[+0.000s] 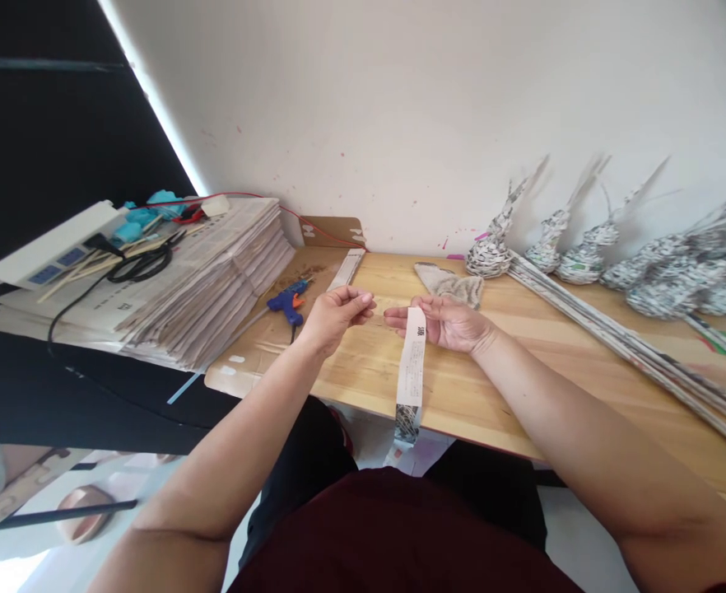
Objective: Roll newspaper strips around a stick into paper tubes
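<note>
A long strip of newspaper [411, 366] hangs from my right hand [455, 325], pinched at its upper end between thumb and fingers. The strip drops over the table's front edge, and its lower end reaches down near my lap. To the left, my left hand [338, 319] is closed in a pinch, thumb against the fingertips, a short gap away from the right hand. Whether anything small sits in that pinch is too fine to see. Both hands are above the wooden table [375, 362].
At left, a tall stack of newspapers [245, 272] carries a white power strip [60, 247] and black cable. A blue glue gun [287, 303] lies near my left hand. Behind my right hand is a grey cloth [462, 288]. Woven paper pieces [490, 251] and long paper rods [616, 342] occupy the right.
</note>
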A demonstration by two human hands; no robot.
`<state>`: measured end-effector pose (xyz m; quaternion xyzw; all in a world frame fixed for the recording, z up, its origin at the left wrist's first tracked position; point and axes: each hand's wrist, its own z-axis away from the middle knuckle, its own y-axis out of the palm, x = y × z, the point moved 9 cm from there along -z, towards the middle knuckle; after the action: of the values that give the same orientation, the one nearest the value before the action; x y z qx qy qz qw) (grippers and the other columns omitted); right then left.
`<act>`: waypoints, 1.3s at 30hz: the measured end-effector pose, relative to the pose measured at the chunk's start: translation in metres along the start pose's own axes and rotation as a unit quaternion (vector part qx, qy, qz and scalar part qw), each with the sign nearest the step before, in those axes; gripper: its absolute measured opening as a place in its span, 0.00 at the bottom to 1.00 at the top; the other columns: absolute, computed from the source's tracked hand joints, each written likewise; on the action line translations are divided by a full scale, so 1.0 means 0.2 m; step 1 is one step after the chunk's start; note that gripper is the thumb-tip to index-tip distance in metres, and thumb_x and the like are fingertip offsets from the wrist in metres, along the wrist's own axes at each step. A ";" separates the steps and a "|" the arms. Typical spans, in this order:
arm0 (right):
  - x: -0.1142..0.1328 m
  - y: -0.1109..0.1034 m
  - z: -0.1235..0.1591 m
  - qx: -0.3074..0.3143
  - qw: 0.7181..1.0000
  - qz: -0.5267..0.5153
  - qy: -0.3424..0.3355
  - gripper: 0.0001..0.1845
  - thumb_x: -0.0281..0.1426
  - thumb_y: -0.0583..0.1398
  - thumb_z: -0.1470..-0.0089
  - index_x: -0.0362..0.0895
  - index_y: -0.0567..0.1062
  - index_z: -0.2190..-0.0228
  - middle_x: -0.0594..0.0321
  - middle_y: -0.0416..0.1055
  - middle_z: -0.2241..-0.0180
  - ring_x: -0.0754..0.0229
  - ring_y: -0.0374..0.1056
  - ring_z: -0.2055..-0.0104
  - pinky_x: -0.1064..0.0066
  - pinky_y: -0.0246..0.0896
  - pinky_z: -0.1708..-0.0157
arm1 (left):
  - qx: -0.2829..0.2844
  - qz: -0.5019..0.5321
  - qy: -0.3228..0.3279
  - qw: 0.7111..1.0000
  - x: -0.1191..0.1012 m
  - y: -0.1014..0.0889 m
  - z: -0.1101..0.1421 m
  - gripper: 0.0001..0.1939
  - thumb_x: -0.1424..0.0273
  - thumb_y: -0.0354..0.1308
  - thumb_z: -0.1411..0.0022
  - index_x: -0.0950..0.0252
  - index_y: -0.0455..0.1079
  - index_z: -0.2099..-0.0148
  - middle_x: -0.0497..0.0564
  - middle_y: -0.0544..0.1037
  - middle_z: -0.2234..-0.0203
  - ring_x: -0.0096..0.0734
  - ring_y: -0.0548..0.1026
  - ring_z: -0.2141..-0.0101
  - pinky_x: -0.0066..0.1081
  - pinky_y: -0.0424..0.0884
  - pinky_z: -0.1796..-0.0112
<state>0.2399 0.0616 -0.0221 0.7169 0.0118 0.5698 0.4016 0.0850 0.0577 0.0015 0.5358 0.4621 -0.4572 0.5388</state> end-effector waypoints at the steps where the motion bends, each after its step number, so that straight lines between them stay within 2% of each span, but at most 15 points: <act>1: 0.00 0.00 0.00 0.004 1.000 0.003 0.002 0.06 0.30 0.61 0.44 0.41 0.69 0.68 0.50 0.71 0.48 0.53 0.66 0.44 0.57 0.59 0.44 | 0.002 0.014 0.004 1.000 -0.01 0.00 0.00 0.17 0.62 0.69 0.53 0.68 0.71 0.66 0.49 0.77 0.71 0.23 0.74 0.72 0.26 0.69 0.68; 7: 0.00 0.00 0.00 0.001 1.000 0.031 -0.001 0.08 0.33 0.61 0.44 0.42 0.68 0.69 0.52 0.70 0.46 0.51 0.68 0.46 0.59 0.62 0.47 | 0.020 0.101 0.043 0.994 -0.12 0.01 0.03 0.12 0.66 0.69 0.50 0.66 0.70 0.67 0.50 0.78 0.61 0.26 0.76 0.61 0.23 0.69 0.65; 13: -0.01 -0.03 -0.01 -0.027 0.999 0.046 0.008 0.09 0.34 0.63 0.45 0.42 0.69 0.70 0.52 0.70 0.47 0.51 0.72 0.51 0.64 0.66 0.55 | 0.033 0.122 0.032 0.992 -0.21 -0.01 0.08 0.12 0.67 0.67 0.48 0.65 0.68 0.66 0.50 0.78 0.63 0.28 0.78 0.63 0.24 0.71 0.66; 17: -0.01 -0.06 -0.01 -0.042 0.998 0.051 0.013 0.10 0.33 0.64 0.47 0.42 0.68 0.71 0.52 0.71 0.48 0.52 0.73 0.52 0.64 0.67 0.55 | 0.017 0.099 0.038 0.994 -0.28 -0.10 0.15 0.12 0.66 0.67 0.48 0.64 0.69 0.64 0.50 0.78 0.63 0.29 0.79 0.63 0.24 0.72 0.67; 22: -0.01 -0.07 0.00 -0.064 0.995 0.073 0.027 0.10 0.34 0.65 0.49 0.42 0.69 0.72 0.54 0.72 0.50 0.52 0.72 0.51 0.64 0.67 0.56 | -0.066 0.000 0.072 0.995 -0.40 -0.36 0.30 0.12 0.64 0.67 0.49 0.65 0.72 0.65 0.52 0.78 0.63 0.31 0.78 0.64 0.26 0.71 0.68; 27: -0.01 -0.08 0.01 -0.094 0.990 0.100 0.044 0.08 0.34 0.64 0.48 0.43 0.72 0.70 0.52 0.71 0.48 0.52 0.72 0.51 0.64 0.67 0.54 | -0.189 -0.107 0.092 0.972 -0.53 -0.74 0.52 0.14 0.64 0.70 0.55 0.66 0.76 0.67 0.49 0.77 0.72 0.26 0.75 0.71 0.26 0.70 0.69; 30: -0.01 -0.09 0.01 -0.110 0.986 0.113 0.049 0.07 0.34 0.64 0.48 0.43 0.74 0.69 0.50 0.70 0.47 0.50 0.71 0.50 0.64 0.68 0.54 | -0.262 -0.177 0.093 0.944 -0.61 -0.98 0.69 0.16 0.63 0.72 0.58 0.66 0.77 0.66 0.50 0.79 0.72 0.25 0.73 0.74 0.27 0.71 0.68; 33: -0.02 -0.11 0.01 -0.122 0.981 0.139 0.055 0.06 0.35 0.64 0.49 0.45 0.76 0.69 0.49 0.69 0.46 0.50 0.71 0.50 0.62 0.67 0.51 | -0.310 -0.259 0.064 0.912 -0.67 -1.18 0.87 0.19 0.60 0.71 0.58 0.66 0.78 0.65 0.52 0.80 0.69 0.29 0.74 0.71 0.29 0.71 0.66; 36: -0.02 -0.14 0.00 -0.128 0.976 0.168 0.056 0.06 0.36 0.64 0.50 0.48 0.78 0.68 0.48 0.67 0.44 0.48 0.69 0.48 0.60 0.64 0.48 | -0.342 -0.357 0.006 0.869 -0.69 -1.34 1.04 0.20 0.58 0.68 0.55 0.66 0.78 0.63 0.54 0.81 0.68 0.34 0.76 0.67 0.30 0.71 0.63; 39: -0.02 -0.17 0.00 -0.130 0.970 0.198 0.056 0.08 0.38 0.63 0.50 0.51 0.80 0.67 0.47 0.66 0.43 0.47 0.68 0.46 0.59 0.65 0.49 | -0.362 -0.413 -0.048 0.834 -0.67 -1.50 1.18 0.19 0.57 0.65 0.53 0.64 0.79 0.61 0.54 0.82 0.67 0.38 0.77 0.64 0.32 0.71 0.61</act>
<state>0.2532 0.0820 -0.0453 0.6133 -0.1820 0.6743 0.3689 -0.2303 -0.1816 0.0866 0.0391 0.7467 -0.4625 0.4764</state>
